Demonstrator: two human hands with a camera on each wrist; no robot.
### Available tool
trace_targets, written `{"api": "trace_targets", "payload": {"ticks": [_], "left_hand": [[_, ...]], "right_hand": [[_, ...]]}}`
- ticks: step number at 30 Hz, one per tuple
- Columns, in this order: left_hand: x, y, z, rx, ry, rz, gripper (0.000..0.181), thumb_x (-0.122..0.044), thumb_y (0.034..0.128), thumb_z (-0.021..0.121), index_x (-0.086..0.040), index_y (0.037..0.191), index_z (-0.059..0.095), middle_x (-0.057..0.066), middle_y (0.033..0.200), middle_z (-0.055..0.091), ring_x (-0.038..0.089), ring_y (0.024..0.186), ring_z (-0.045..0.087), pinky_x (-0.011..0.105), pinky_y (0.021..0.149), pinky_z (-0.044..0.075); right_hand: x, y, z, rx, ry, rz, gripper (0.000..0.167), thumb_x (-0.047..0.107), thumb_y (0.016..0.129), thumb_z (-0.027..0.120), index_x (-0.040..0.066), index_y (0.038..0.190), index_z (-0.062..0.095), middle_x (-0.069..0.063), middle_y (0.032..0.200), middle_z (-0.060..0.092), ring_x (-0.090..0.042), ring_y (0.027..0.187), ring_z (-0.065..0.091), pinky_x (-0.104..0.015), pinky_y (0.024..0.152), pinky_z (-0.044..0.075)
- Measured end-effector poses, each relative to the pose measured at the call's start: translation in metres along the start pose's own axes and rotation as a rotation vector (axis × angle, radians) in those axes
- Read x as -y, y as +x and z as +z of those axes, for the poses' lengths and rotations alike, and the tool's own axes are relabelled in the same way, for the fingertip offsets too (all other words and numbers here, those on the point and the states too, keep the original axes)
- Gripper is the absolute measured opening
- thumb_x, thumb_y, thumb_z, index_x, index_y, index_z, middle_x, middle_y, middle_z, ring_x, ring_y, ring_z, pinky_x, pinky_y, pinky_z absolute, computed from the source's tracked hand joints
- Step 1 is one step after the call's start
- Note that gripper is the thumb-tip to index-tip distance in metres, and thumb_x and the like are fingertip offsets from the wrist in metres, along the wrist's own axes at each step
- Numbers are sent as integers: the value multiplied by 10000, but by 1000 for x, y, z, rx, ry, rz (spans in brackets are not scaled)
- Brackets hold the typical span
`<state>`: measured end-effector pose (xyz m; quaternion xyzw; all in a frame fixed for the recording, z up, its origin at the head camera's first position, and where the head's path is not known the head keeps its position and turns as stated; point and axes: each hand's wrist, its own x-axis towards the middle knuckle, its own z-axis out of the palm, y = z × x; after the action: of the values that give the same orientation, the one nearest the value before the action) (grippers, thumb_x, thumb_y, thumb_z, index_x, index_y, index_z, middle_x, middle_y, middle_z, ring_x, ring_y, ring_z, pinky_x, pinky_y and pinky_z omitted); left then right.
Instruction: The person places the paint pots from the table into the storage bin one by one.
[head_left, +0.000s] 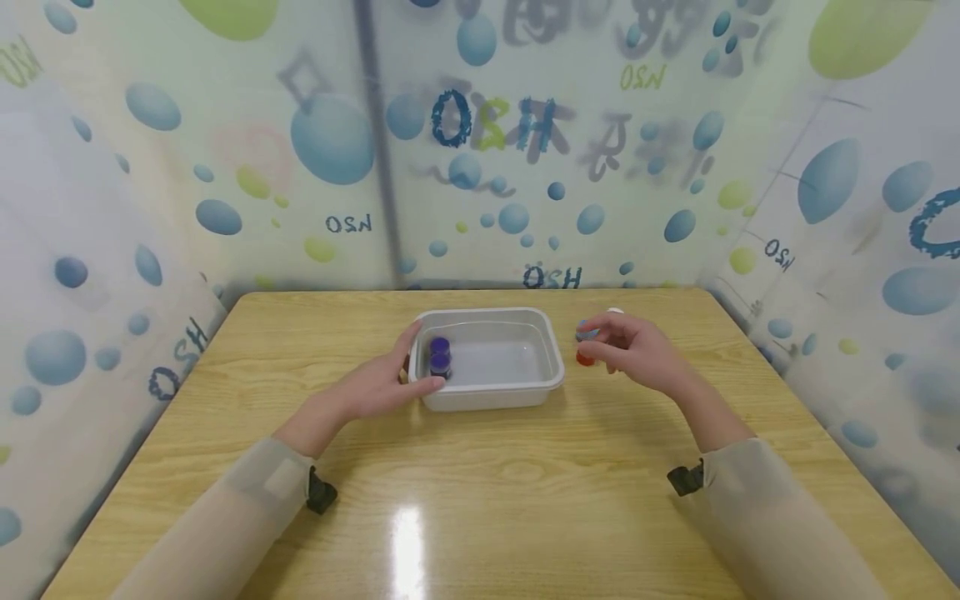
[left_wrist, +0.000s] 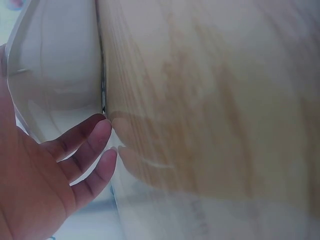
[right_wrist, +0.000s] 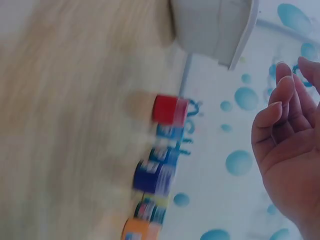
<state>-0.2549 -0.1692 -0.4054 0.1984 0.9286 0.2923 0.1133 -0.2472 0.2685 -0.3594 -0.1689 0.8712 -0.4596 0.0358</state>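
Sleeves (head_left: 232, 508) foremost, left hand (head_left: 382, 387) grips the tub (head_left: 487, 401), facing up, long axis left-to-right; right hand (head_left: 637, 352), loosely curled and empty, hovers by the red jar (right_wrist: 170, 110).

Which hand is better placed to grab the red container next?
Probably the right hand: it holds nothing and hovers near the red container, while the left hand holds the white tub.

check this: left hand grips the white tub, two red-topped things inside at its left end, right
Almost: the two things inside are purple-topped, not red-topped, as the head view shows. The rest holds: the left hand grips the white tub.
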Motion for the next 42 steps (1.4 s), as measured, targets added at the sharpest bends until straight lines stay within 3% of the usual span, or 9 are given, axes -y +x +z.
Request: {"api": "trace_targets", "payload": {"ticks": [6, 15, 20, 32, 42], "left_hand": [[2, 3, 2, 5, -8, -3, 1170, -786, 991, 607, -290, 1775, -106, 214, 1334, 695, 259, 1054, 695, 464, 923, 560], [4, 3, 2, 2, -10, -6, 1181, -791, 984, 615, -286, 1776, -101, 218, 1344, 692, 261, 1056, 693, 462, 926, 558], [3, 2, 1, 2, -10, -6, 1185, -793, 982, 615, -280, 1776, -100, 216, 1336, 698, 258, 1056, 696, 459, 926, 557], [0, 1, 0, 3, -13, -11, 1186, -798, 977, 618, -298, 1775, -104, 209, 1315, 704, 257, 1045, 693, 438, 902, 554], [2, 2, 1, 5, -9, -14, 1184, -807, 975, 612, -309, 1773, -107, 214, 1320, 709, 259, 1056, 703, 460, 923, 562]], "right_hand": [[-30, -22, -27, -25, -52, 60, 387, 239, 1091, 716, 27, 1414, 683, -47, 960, 728, -202, 735, 637, -345, 701, 580], [-66, -36, -55, 15, -183, 163, 412, 265, 1109, 686, 53, 1461, 655, -132, 1001, 728, -284, 761, 649, -372, 685, 557], [-77, -32, -57, 59, -223, 208, 450, 271, 1113, 678, 70, 1510, 616, -150, 1028, 735, -263, 769, 655, -374, 665, 544], [-85, -13, -50, 141, -260, 266, 655, 318, 1110, 675, -9, 1629, 444, -139, 1063, 722, -218, 777, 654, -340, 684, 547], [-85, -12, -44, 152, -252, 256, 563, 262, 1115, 670, -24, 1569, 499, -114, 989, 691, -196, 761, 643, -327, 657, 538]]}}
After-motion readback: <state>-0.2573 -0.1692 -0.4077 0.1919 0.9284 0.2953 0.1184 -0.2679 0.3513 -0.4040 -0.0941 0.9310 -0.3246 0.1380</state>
